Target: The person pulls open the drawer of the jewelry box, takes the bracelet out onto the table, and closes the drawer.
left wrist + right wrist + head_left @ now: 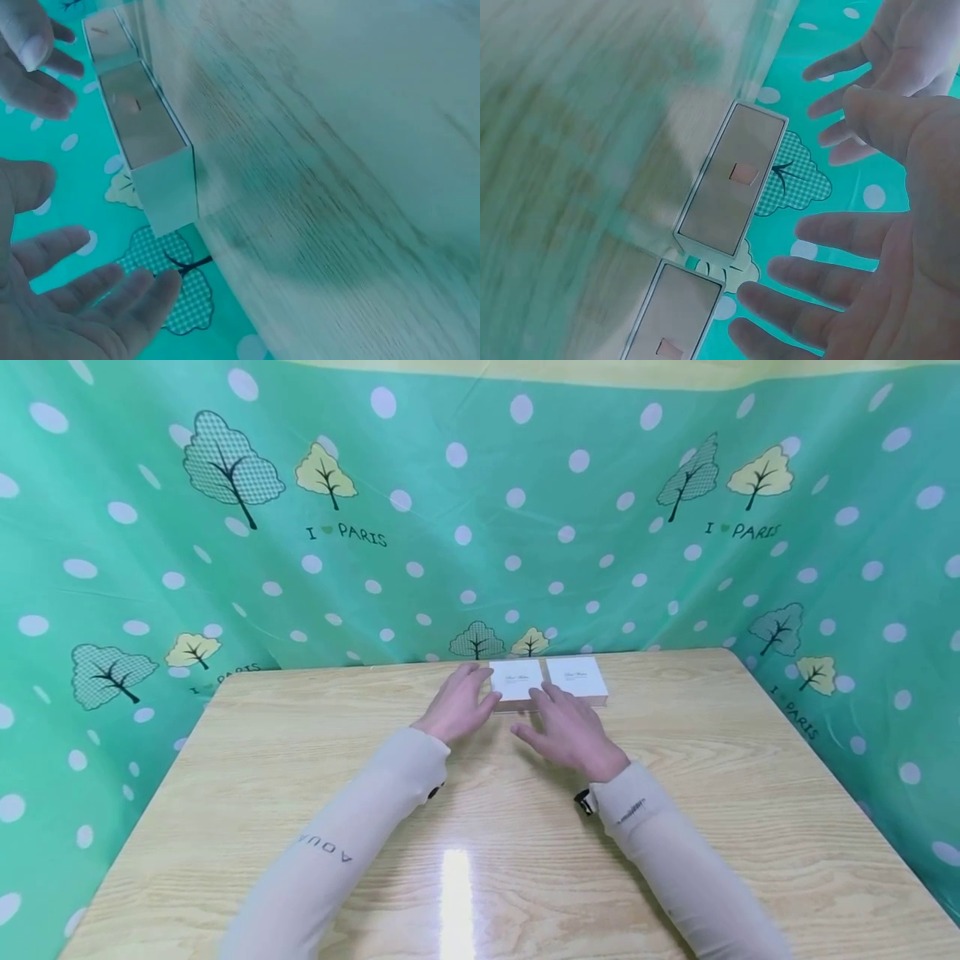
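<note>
Two white boxes with small printed lettering sit side by side at the table's far edge, a narrow gap between them. My left hand point(459, 703) is at the left side of the left box point(516, 678), fingers spread and relaxed. In front of the gap, my right hand point(566, 727) reaches forward with its fingertips overlapping the front of both the left box and the right box point(576, 677). In the right wrist view, the left box's front face point(727, 180) is brownish with a small pinkish tab. Both wrist views show parted fingers holding nothing.
The pale wood-grain table point(360, 760) spreads around the boxes. A green dotted curtain point(420, 568) with printed trees hangs right behind the far edge and along both sides. Light glares off the tabletop near the front.
</note>
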Action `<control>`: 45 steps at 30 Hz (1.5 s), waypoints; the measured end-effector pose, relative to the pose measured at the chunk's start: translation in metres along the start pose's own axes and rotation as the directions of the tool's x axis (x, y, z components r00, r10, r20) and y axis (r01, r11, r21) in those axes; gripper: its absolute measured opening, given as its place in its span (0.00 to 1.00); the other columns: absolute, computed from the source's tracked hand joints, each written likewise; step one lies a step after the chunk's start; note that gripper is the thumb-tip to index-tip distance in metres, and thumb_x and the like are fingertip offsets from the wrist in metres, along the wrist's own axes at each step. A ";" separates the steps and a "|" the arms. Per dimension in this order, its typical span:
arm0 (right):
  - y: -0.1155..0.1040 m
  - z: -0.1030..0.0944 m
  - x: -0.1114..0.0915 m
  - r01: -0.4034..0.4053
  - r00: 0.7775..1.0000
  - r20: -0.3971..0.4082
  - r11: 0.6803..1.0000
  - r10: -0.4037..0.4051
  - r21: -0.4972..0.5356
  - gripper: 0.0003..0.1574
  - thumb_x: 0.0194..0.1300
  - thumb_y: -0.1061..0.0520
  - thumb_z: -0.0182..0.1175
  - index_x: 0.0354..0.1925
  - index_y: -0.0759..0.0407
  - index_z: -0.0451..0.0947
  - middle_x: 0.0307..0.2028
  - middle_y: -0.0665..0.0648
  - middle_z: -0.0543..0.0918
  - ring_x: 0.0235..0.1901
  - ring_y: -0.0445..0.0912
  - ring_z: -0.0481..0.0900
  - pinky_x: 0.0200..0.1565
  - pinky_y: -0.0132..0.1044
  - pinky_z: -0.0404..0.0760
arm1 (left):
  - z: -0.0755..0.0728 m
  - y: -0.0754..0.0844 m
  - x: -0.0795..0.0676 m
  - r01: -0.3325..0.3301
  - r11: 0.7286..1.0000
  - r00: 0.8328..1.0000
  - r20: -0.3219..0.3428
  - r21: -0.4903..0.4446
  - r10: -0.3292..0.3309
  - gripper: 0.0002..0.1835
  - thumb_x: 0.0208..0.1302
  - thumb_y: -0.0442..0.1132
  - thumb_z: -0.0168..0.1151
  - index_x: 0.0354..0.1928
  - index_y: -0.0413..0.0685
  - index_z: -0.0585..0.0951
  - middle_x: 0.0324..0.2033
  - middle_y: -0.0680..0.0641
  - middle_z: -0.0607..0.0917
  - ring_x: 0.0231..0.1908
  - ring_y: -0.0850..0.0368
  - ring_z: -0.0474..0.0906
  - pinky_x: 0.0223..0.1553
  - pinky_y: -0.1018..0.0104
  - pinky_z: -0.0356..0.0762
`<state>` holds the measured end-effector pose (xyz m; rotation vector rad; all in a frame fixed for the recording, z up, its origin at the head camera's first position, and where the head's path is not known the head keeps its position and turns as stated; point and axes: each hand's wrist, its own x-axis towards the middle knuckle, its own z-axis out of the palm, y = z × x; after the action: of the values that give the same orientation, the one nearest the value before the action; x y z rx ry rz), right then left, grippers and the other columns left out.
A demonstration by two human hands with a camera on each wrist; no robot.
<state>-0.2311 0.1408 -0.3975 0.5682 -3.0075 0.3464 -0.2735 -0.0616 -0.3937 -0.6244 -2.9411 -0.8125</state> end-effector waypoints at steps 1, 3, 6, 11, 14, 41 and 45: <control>-0.001 0.000 0.001 -0.003 1.000 0.001 1.000 0.003 0.006 0.49 0.64 0.30 0.51 0.67 0.64 0.62 0.67 0.68 0.62 0.65 0.61 0.63 0.64 0.58 0.67 | 0.001 0.000 0.002 0.002 1.000 1.000 0.005 -0.003 -0.002 0.29 0.70 0.51 0.52 0.68 0.45 0.66 0.68 0.39 0.63 0.67 0.44 0.60 0.69 0.50 0.59; -0.002 0.000 0.002 -0.009 1.000 0.004 1.000 0.009 0.019 0.48 0.65 0.30 0.51 0.67 0.63 0.62 0.67 0.68 0.62 0.65 0.62 0.63 0.63 0.59 0.68 | 0.003 -0.001 0.006 0.004 1.000 1.000 0.006 -0.010 -0.004 0.29 0.70 0.51 0.52 0.68 0.45 0.66 0.67 0.40 0.64 0.66 0.45 0.60 0.69 0.51 0.60; -0.003 0.001 0.005 -0.018 1.000 0.003 0.999 0.017 0.033 0.46 0.65 0.31 0.52 0.66 0.63 0.63 0.67 0.68 0.63 0.64 0.62 0.63 0.62 0.60 0.69 | 0.005 -0.001 0.012 0.018 1.000 1.000 0.007 -0.015 -0.018 0.29 0.70 0.52 0.53 0.68 0.45 0.66 0.67 0.41 0.65 0.66 0.46 0.61 0.69 0.52 0.60; -0.004 0.001 0.008 -0.029 1.000 -0.001 0.999 0.029 0.045 0.45 0.65 0.33 0.53 0.64 0.64 0.66 0.66 0.69 0.64 0.62 0.63 0.66 0.58 0.59 0.73 | 0.010 -0.002 0.021 0.031 0.999 0.999 0.031 -0.015 -0.031 0.30 0.70 0.52 0.52 0.68 0.44 0.65 0.67 0.41 0.64 0.66 0.46 0.60 0.69 0.53 0.60; -0.003 0.002 0.009 -0.042 0.999 0.005 0.997 0.041 0.061 0.45 0.64 0.32 0.54 0.64 0.64 0.66 0.66 0.70 0.63 0.61 0.65 0.67 0.58 0.60 0.73 | 0.014 -0.003 0.025 0.041 0.999 0.999 0.036 -0.020 -0.040 0.30 0.70 0.52 0.52 0.68 0.44 0.65 0.66 0.41 0.64 0.66 0.47 0.61 0.69 0.54 0.60; -0.008 0.004 0.013 -0.106 0.992 0.082 0.985 0.095 0.134 0.36 0.66 0.32 0.52 0.42 0.64 0.82 0.61 0.69 0.70 0.58 0.63 0.70 0.62 0.63 0.67 | 0.028 -0.012 0.044 0.061 0.998 0.994 0.089 -0.035 -0.058 0.30 0.71 0.48 0.53 0.69 0.41 0.64 0.71 0.39 0.56 0.70 0.44 0.53 0.72 0.52 0.52; -0.008 0.004 0.014 -0.121 0.989 0.107 0.981 0.106 0.148 0.33 0.66 0.32 0.50 0.23 0.56 0.80 0.59 0.69 0.72 0.58 0.63 0.70 0.62 0.64 0.65 | 0.029 -0.012 0.044 0.078 0.996 0.991 0.110 -0.034 -0.074 0.31 0.70 0.48 0.54 0.69 0.41 0.63 0.72 0.39 0.54 0.71 0.45 0.51 0.72 0.53 0.50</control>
<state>-0.2409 0.1281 -0.3982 0.4359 -3.1354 0.5792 -0.3165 -0.0403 -0.4187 -0.5795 -3.0723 -0.8697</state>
